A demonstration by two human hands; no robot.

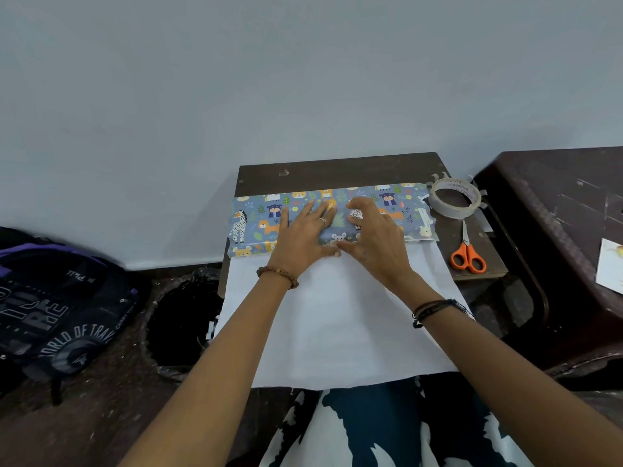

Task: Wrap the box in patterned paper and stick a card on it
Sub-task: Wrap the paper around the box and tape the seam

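The box itself is hidden under the patterned paper (323, 214), whose printed side is folded over it along the far part of the small dark table (337, 168); the paper's white underside runs back toward the person's lap. The left hand (303, 230) lies flat on the fold, fingers straight and spread, pressing it down. The right hand (371, 237) rests beside it with fingers bent, tips on the paper; whether it pinches anything I cannot tell.

The likely trouble is the fold springing loose or shifting askew if either hand lifts to fetch tape, since nothing visible fixes it yet. The long white tail hanging off the table edge could also drag the sheet out of line.

The tape roll (455, 200) sits just beside the paper's right end, with orange-handled scissors (468, 254) near it. A card (610, 264) lies well apart on a darker surface to the right. A backpack (57, 305) rests on the floor to the left, below a plain pale wall.
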